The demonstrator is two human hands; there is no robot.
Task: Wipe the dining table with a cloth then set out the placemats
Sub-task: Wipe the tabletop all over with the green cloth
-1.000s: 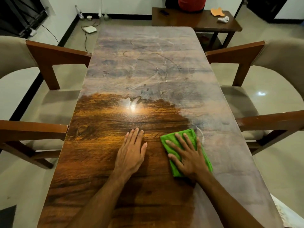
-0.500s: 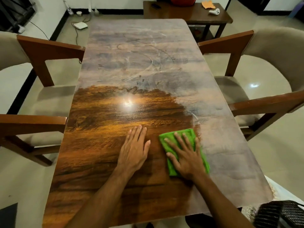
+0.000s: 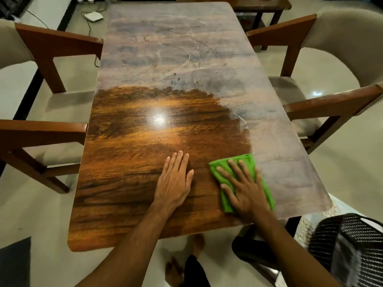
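A: What are the hands doing?

B: The right hand [image 3: 245,191] lies flat on a folded green cloth [image 3: 247,161], its fingers [image 3: 234,169] straight and spread wide, pressing the cloth onto the dining table [image 3: 165,59]. The left hand [image 3: 174,183] rests palm-down on bare wood just beside it. Its fingers [image 3: 178,162] are straight and close together with the thumb a little apart, and it holds nothing.

A: Where is the cloth, and how does it lie?

B: It is right of centre in the lower half of the frame, near the table's close edge. It sits where the glossy dark wood meets the hazy grey film that covers the far and right parts. Its long axis runs from the far side toward the person, with the near end slanted to the right. The right hand's fingers point up-left along it.

A: Anything around the table?

B: Wooden armchairs [image 3: 51,42] with pale cushions stand on both sides, and a dark woven basket [image 3: 352,245] is at the lower right.
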